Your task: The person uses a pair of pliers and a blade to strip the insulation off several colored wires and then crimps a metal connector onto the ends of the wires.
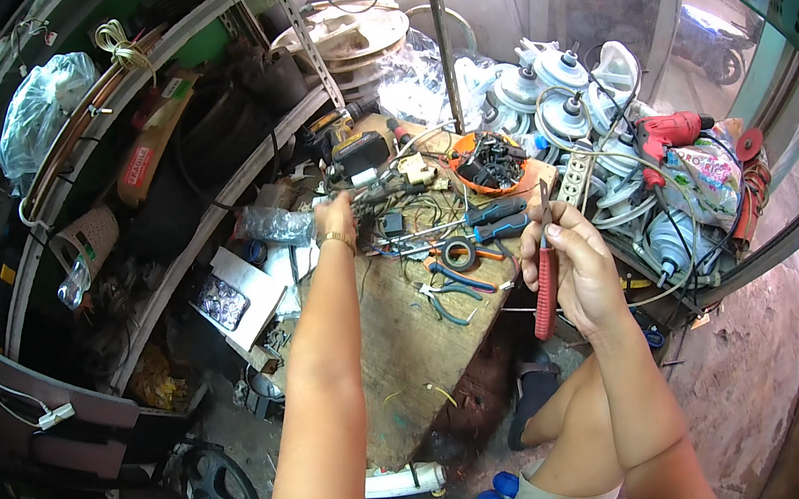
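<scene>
My right hand (568, 263) is closed around a red-handled tool (546, 291) held upright over the right edge of a wooden workbench (403, 350), its thin metal tip pointing up. My left hand (335, 216) reaches far forward to the back of the bench, fingers down among black wires and small parts beside a black box (359, 154). What the left fingers grip is hidden. Blue-handled pliers (459, 282), a roll of black tape (459, 254) and blue-handled screwdrivers (496, 212) lie between my hands.
An orange bowl of parts (489, 162) and a white power strip (574, 181) sit at the bench's back right. White motor parts (550, 88) and a red drill (667, 131) pile up on the right. Cluttered metal shelves (158, 180) stand left. My bare knees are below the bench.
</scene>
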Demonstrator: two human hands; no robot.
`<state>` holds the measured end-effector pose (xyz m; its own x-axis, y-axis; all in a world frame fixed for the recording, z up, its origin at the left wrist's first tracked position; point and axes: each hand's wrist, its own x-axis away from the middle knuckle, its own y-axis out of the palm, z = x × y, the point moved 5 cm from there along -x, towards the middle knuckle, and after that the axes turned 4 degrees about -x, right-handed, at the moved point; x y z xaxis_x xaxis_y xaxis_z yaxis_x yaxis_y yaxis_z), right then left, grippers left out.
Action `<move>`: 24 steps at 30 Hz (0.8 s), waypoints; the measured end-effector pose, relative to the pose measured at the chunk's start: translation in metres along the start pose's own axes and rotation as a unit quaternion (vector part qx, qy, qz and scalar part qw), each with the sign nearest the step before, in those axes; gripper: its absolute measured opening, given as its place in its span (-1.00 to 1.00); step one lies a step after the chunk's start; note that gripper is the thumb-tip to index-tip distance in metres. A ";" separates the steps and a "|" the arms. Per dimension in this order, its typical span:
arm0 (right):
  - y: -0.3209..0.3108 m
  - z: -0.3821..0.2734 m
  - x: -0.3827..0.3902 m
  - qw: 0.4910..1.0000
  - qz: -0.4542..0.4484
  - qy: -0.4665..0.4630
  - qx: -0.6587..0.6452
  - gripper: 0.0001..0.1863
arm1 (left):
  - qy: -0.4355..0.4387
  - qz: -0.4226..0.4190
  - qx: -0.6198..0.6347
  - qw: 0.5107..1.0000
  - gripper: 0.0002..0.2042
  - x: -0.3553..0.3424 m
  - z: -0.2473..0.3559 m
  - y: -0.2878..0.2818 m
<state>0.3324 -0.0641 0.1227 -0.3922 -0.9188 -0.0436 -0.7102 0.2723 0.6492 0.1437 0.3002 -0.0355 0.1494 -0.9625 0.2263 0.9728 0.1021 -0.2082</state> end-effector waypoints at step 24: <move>-0.016 0.023 -0.018 0.998 0.055 0.005 0.014 -0.76 | 0.374 -0.227 0.233 0.869 -0.83 0.172 0.256 0.017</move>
<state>0.3376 -0.0459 0.0957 -0.4627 -0.8859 0.0340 -0.6800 0.3793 0.6275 0.2312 0.2008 0.2436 -0.2557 -0.8067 -0.5328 0.8936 -0.4075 0.1882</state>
